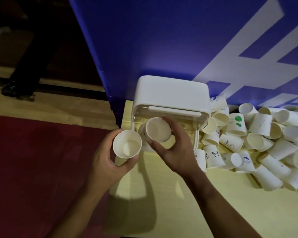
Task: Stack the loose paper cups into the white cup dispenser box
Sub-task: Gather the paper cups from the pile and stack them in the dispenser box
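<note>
Pale yellow tabletop before a blue banner. The white dispenser box sits at twelve o'clock, with loose cups heaped at three. The right hand grips a cup at the box's open front — best kept level and seated squarely. The left hand holds a second cup at nine.

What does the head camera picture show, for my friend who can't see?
The right hand holds a paper cup at the opening of the white dispenser box, while the left hand holds a second cup beside it. Loose cups lie piled on the yellow table, right of the box.
</note>
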### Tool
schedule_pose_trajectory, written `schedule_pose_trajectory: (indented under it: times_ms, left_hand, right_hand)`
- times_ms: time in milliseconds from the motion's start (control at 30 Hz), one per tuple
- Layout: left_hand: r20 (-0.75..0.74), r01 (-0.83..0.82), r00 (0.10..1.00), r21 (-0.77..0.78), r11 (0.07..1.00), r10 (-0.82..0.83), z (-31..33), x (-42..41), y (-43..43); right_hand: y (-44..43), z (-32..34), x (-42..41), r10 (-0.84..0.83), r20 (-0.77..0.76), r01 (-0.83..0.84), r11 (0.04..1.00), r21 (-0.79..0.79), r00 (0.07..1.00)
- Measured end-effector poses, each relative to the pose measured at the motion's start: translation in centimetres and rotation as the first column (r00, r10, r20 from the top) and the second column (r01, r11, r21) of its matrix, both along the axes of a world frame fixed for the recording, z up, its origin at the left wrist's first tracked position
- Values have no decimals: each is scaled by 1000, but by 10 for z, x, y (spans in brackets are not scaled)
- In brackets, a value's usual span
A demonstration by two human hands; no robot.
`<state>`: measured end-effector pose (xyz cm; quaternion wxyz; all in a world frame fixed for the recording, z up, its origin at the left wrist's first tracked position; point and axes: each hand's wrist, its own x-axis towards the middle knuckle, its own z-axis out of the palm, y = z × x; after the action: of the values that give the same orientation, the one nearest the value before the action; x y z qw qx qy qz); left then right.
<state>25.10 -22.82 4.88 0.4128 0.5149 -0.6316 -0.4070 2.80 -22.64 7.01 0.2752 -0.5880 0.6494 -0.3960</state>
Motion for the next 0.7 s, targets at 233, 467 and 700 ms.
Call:
schedule_pose_trajectory:
  times_ms: [233,467,700]
  left_hand:
    - [55,-37,998,35,999,35,-8,18,-2]
    - [56,-26,998,44,999,23,-10,20,-7]
    - [59,-11,998,28,1000,9,-3,11,-15]
  right_hand:
    - [-12,-34,13,12,-61,-8,998,63,998]
    - [-24,-56,16,6,-146,6,996,84,989]
    - [-24,-67,15,33,-130,-15,991,136,991]
